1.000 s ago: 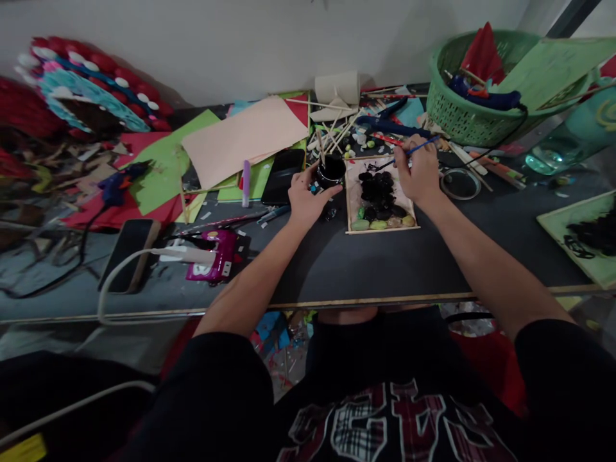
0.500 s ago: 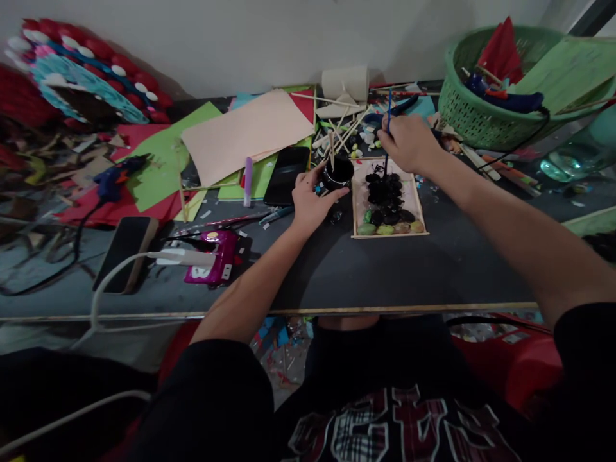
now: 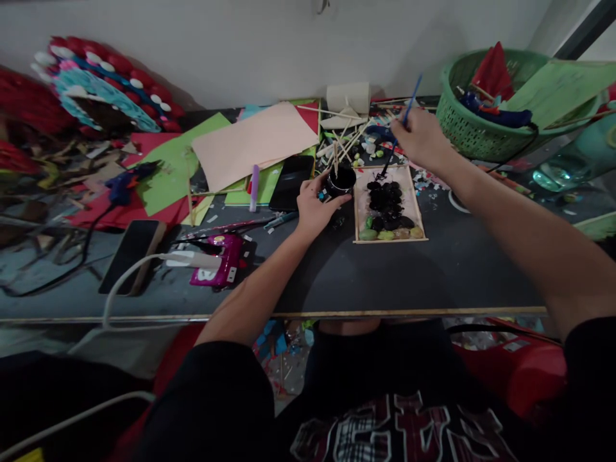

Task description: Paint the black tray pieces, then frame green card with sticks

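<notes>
My left hand [image 3: 315, 204] is wrapped round a small black jar [image 3: 341, 181] with wooden sticks standing at its rim. A blue paintbrush [image 3: 412, 99] is pinched in my right hand [image 3: 419, 133], above the top right of a framed board. Its dark tip points down at thin black marks near the board's upper edge. The board [image 3: 409, 192] is pale, edged with wooden sticks, and lies flat right of the jar. Black-painted stones [image 3: 385, 197] cover its middle, and green and yellowish stones [image 3: 385, 235] line its bottom edge.
A green basket [image 3: 474, 131] stands at the back right, near a clear bottle [image 3: 558, 176]. Coloured paper [image 3: 255, 144], a dark phone [image 3: 292, 183] and a purple marker [image 3: 254, 188] lie left of the jar. Further left are a magenta device [image 3: 219, 262] with a white cable and another phone [image 3: 132, 256].
My right hand has shifted right with the brush, which now tilts and has its tip off the black stones, near the board's top. My left hand still holds the jar.
</notes>
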`<state>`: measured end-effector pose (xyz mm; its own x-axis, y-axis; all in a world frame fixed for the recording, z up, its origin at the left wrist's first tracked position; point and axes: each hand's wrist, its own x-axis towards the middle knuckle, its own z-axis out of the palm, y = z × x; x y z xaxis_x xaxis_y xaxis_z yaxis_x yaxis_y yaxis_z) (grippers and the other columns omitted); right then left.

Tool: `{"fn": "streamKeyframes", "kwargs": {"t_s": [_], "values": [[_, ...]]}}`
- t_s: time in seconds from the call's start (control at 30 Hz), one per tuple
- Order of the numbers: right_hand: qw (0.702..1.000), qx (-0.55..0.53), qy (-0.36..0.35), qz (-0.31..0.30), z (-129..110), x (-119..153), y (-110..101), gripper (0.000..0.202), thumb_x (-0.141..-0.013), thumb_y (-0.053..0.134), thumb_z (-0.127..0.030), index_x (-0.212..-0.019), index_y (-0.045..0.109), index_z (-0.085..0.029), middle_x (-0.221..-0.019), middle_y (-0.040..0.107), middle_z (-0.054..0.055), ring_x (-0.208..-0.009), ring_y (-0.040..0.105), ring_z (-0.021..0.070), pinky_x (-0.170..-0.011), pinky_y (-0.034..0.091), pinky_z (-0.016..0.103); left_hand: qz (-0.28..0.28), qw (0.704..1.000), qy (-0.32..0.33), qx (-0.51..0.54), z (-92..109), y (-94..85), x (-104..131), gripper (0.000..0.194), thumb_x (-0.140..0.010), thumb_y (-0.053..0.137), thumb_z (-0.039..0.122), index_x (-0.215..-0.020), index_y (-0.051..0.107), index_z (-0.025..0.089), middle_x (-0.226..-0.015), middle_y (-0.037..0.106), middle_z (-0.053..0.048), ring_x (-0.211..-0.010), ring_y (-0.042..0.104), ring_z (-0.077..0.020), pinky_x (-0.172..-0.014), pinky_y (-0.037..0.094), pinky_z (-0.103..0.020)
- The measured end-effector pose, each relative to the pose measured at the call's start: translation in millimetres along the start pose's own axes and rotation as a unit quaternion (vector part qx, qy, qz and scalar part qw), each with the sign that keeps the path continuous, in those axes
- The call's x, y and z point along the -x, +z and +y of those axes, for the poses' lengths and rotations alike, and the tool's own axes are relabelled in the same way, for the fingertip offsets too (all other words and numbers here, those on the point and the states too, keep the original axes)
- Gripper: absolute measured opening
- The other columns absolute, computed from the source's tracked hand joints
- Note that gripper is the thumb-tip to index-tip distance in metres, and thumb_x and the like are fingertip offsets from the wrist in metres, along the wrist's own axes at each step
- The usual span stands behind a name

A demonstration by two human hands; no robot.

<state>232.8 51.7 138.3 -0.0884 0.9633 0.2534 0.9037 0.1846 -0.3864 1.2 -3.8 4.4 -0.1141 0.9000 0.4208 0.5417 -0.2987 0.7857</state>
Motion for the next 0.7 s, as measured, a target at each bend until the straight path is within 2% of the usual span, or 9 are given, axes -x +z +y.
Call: {"fn": "streamKeyframes", "kwargs": {"t_s": [0.1, 0.23, 0.37, 0.53, 0.63, 0.7], "values": [[0.99, -0.102, 0.084, 0.051, 11.5, 2.6, -11.7, 0.038, -0.095, 0.055, -0.021, -0.06, 0.042, -0.021, -0.053, 0.045, -0.003, -0.057, 0.041, 0.0106, -0.061, 0.031, 0.029, -0.001, 1.0, -0.002, 0.004, 1.9, 0.2, 0.2, 0.066, -0.06, 0.091, 0.033, -0.121, 0.066, 0.023, -0.097, 0.062, -0.003, -0.097, 0.061, -0.0219, -0.092, 0.052, -0.038], [0.941, -0.287, 0.181, -0.006, 17.1, 13.5, -27.1, 0.046, -0.095, 0.056, -0.013, -0.054, 0.037, -0.021, -0.043, 0.033, -0.007, -0.046, 0.029, 0.0064, -0.053, 0.021, 0.028, 0.006, 1.0, 0.006, 0.011, 1.2, 1.3, -0.3, 0.068, -0.058, 0.091, 0.033, -0.12, 0.067, 0.023, -0.096, 0.063, -0.003, -0.097, 0.062, -0.0221, -0.091, 0.052, -0.037], [0.882, -0.42, 0.204, -0.063, 15.5, 32.7, -37.2, 0.046, -0.097, 0.057, -0.018, -0.055, 0.036, -0.022, -0.043, 0.024, -0.008, -0.044, 0.02, 0.0061, -0.05, 0.013, 0.028, 0.007, 1.0, 0.004, 0.003, -0.5, 1.6, -1.5, 0.064, -0.059, 0.09, 0.033, -0.118, 0.068, 0.022, -0.095, 0.063, -0.004, -0.095, 0.062, -0.0225, -0.09, 0.053, -0.038], [0.831, -0.494, 0.235, -0.102, 15.8, 53.6, -40.4, 0.043, -0.101, 0.047, -0.017, -0.058, 0.043, -0.02, -0.042, 0.026, -0.007, -0.043, 0.021, 0.0066, -0.049, 0.014, 0.027, 0.003, 1.0, 0.001, -0.003, -0.9, 1.4, -2.4, 0.057, -0.059, 0.089, 0.035, -0.111, 0.069, 0.021, -0.096, 0.065, -0.005, -0.096, 0.063, -0.0234, -0.09, 0.053, -0.04], [0.815, -0.521, 0.223, -0.122, 17.8, 60.3, -42.0, 0.041, -0.099, 0.053, -0.02, -0.059, 0.042, -0.02, -0.043, 0.027, -0.008, -0.045, 0.025, 0.0067, -0.048, 0.017, 0.027, -0.001, 0.998, -0.022, 0.055, -2.7, 2.7, -2.0, 0.059, -0.061, 0.088, 0.043, -0.11, 0.068, 0.018, -0.097, 0.067, -0.006, -0.093, 0.065, -0.0223, -0.089, 0.054, -0.038], [0.821, -0.532, 0.185, -0.099, 20.9, 62.2, -42.5, 0.039, -0.095, 0.06, -0.022, -0.06, 0.044, -0.02, -0.045, 0.031, -0.008, -0.046, 0.026, 0.0065, -0.049, 0.019, 0.027, -0.021, 0.993, -0.034, 0.112, -4.0, 3.5, -1.3, 0.055, -0.067, 0.08, 0.057, -0.103, 0.068, 0.016, -0.092, 0.069, -0.007, -0.088, 0.066, -0.0216, -0.085, 0.055, -0.037]]}}
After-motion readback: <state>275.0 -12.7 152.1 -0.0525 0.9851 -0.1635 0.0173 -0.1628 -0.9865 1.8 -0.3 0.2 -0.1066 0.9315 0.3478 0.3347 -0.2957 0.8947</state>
